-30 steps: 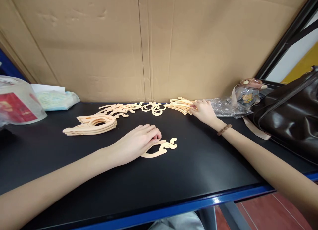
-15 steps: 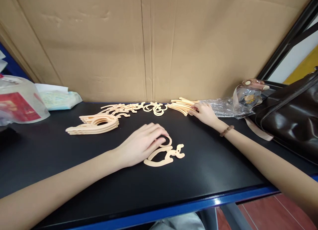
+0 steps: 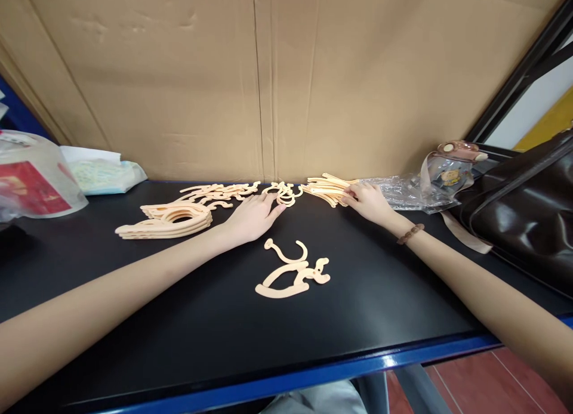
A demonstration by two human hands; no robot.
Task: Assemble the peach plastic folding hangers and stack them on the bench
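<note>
On the table point(image 3: 385, 306), pale curved hooks point(image 3: 286, 195) lie beside my spread left hand point(image 3: 251, 217), my right hand point(image 3: 369, 202) touches slender strips point(image 3: 326, 189), grip unclear, the red label point(image 3: 29, 188) illegible.

Pale peach colours the loose pieces point(image 3: 290, 265) at six o'clock and the stack point(image 3: 172, 229) at nine. The tabletop point(image 3: 367, 312) is black, the cardboard point(image 3: 290, 86) at twelve tan, the bag point(image 3: 528, 199) at three dark brown.

The right wrist point(image 3: 399, 225) carries a single-strand bracelet point(image 3: 410, 234) of rounded brown beads, closely fitted. The left forearm point(image 3: 134, 294) and right forearm point(image 3: 474, 284) are slender, smooth in outline and bare along their visible length.
</note>
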